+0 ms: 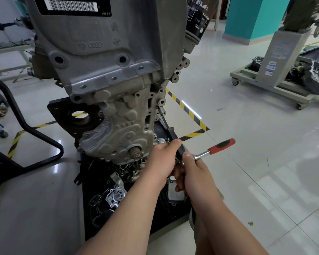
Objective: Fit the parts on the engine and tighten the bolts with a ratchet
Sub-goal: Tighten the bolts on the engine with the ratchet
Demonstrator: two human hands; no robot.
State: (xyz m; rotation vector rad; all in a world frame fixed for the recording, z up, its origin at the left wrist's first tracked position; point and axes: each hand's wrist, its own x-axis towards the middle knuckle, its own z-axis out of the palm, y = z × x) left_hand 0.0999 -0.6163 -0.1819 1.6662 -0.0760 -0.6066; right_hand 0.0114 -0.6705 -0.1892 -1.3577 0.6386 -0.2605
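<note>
Ratchet (pixel 215 150), where is it?
Low, in front of the engine (pixel 118 100). The right hand (pixel 197 173) has its fingers curled round the head.
And the left hand (pixel 164 159)?
Wrapped round the black-handled extension (pixel 170 131), which climbs to a socket (pixel 159 108) at the engine's right edge.
What could go wrong?
That long reach, I'd say. If the extension tilts off the bolt's line, the socket may slip and round the head.
Which way does the ratchet lie?
Its long axis runs from the head out to the right and slightly away, the red grip free.
</note>
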